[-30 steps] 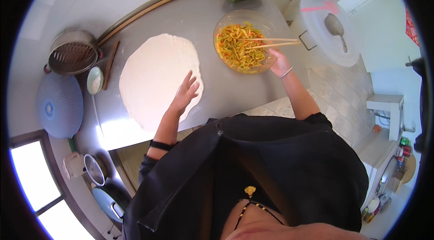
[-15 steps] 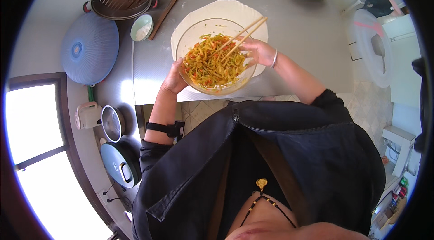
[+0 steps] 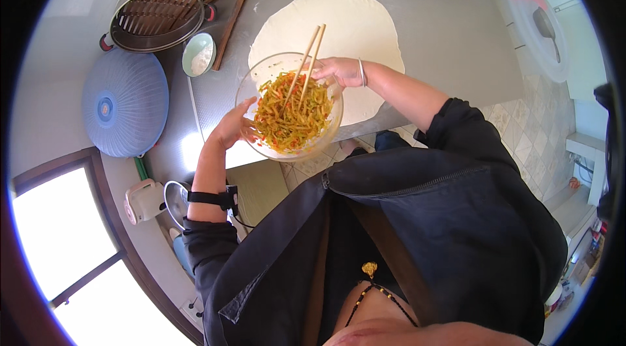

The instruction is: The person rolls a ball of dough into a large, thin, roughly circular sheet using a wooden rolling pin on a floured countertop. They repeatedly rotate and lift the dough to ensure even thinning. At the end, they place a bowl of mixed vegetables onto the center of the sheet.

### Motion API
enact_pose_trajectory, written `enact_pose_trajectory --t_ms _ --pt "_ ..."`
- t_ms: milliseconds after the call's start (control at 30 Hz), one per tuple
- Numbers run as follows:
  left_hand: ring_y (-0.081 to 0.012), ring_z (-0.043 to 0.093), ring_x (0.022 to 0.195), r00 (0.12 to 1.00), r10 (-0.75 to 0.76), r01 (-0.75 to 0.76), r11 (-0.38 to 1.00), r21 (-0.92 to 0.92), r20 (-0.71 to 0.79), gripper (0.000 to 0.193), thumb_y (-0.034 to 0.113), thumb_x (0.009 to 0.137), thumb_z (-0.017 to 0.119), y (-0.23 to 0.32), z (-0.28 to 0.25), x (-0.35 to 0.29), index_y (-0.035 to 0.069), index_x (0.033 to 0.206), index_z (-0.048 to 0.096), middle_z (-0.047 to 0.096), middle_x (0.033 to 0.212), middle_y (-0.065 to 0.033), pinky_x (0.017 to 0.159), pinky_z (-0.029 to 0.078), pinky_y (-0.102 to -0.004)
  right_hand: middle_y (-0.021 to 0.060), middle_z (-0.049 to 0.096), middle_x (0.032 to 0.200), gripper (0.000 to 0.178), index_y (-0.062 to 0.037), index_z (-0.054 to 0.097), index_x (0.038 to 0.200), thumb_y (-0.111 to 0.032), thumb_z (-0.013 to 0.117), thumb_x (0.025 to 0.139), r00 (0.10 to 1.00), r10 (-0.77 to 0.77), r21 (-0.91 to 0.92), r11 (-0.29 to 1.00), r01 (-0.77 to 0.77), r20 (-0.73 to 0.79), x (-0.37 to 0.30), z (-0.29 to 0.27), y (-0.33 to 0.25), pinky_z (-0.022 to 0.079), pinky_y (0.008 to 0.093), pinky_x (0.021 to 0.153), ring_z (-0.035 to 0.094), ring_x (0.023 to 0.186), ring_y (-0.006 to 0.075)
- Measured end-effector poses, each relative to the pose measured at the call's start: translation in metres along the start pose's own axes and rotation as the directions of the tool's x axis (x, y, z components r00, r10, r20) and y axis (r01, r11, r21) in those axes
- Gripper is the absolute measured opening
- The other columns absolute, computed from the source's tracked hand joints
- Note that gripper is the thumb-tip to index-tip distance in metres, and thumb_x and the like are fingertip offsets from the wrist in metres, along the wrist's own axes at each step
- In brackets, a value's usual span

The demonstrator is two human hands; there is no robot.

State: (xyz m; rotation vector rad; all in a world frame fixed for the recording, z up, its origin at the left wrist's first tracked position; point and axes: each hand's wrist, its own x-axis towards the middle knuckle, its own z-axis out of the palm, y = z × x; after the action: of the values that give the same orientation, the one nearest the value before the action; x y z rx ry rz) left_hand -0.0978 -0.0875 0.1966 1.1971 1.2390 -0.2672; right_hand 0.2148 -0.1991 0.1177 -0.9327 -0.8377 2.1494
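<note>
Between my two hands is a clear glass bowl of shredded vegetables, yellow-green with orange-red bits. My left hand grips the bowl's left side, thumb near the rim. At the upper right rim, my right hand holds the bowl, its fingers partly hidden behind glass and food. A pair of wooden chopsticks stands tilted in the shreds, leaning on the rim beside my right fingers. Beyond and partly under the bowl lies a wide, thin rolled-out sheet of dough on the metal table.
At the upper left stand a round steamer pot with a slatted rack, a small bowl of white powder, a wooden stick and a blue mesh food cover. The metal table's near edge runs under the bowl.
The bowl has moved nearer to me and slightly left, past the table's edge, uncovering more of the dough. The chopsticks now point more upright. My view has shifted too.
</note>
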Motion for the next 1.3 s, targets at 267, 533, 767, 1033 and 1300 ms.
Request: enact_pose_trajectory --t_ms 267,533,767,1033,1300 --pt "-0.0195 0.067 0.063 0.952 0.231 -0.204 0.968 0.146 -0.203 0.049 0.029 0.1 0.041 0.015 0.015 -0.032 0.008 0.144 0.034 0.066 0.096 -0.0234 0.047 0.054 -0.0256 0.0126 0.054 0.132 0.058 -0.0133 0.055 0.131 -0.05 0.063 0.086 0.798 -0.52 -0.435 0.821 0.37 -0.304 0.014 0.014 -0.065 0.046 0.0449 0.096 0.053 0.116 0.0248" --pt "-0.0424 0.058 0.109 0.725 0.566 -0.15 0.686 0.712 -0.393 0.049 0.017 0.089 0.043 0.039 0.047 -0.042 0.011 0.137 0.045 0.059 0.119 -0.0277 0.091 0.047 -0.0463 0.0035 0.072 0.092 0.02 -0.0129 0.074 0.094 -0.028 0.061 0.091 0.692 -0.697 -0.734 0.567 0.373 -0.187 -0.054 0.07 -0.005 0.05 0.0317 0.084 0.066 0.088 0.0175" --pt "-0.0438 0.061 0.1 0.624 0.74 0.024 0.303 0.953 -0.251 0.054 0.013 0.088 0.041 0.054 0.073 -0.038 0.016 0.142 0.039 0.065 0.105 -0.0265 0.089 0.046 -0.0494 0.0014 0.068 0.086 0.016 -0.0049 0.07 0.1 -0.018 0.065 0.091 0.597 -0.706 -0.609 0.677 0.414 -0.38 -0.105 0.062 0.044 0.05 0.0224 0.071 0.06 0.075 0.0092" --pt "-0.0405 0.066 0.085 0.678 0.693 0.206 0.139 0.969 -0.244 0.061 0.013 0.087 0.045 0.078 0.097 -0.039 0.019 0.147 0.034 0.068 0.091 -0.0232 0.078 0.05 -0.0503 0.0041 0.071 0.095 0.02 -0.0099 0.073 0.101 -0.025 0.068 0.088 0.35 -0.889 -0.663 0.455 0.595 -0.295 -0.114 0.061 0.029 0.049 0.0269 0.08 0.064 0.087 0.0129" --pt "-0.0415 0.066 0.079 0.644 0.744 0.251 0.012 0.968 -0.176 0.061 0.01 0.085 0.045 0.098 0.118 -0.046 0.017 0.144 0.038 0.068 0.088 -0.0218 0.072 0.051 -0.0506 0.0031 0.07 0.097 0.019 -0.0122 0.073 0.102 -0.024 0.067 0.088 0.321 -0.919 -0.77 0.372 0.518 -0.228 -0.122 0.058 0.019 0.049 0.0295 0.08 0.064 0.086 0.0174"
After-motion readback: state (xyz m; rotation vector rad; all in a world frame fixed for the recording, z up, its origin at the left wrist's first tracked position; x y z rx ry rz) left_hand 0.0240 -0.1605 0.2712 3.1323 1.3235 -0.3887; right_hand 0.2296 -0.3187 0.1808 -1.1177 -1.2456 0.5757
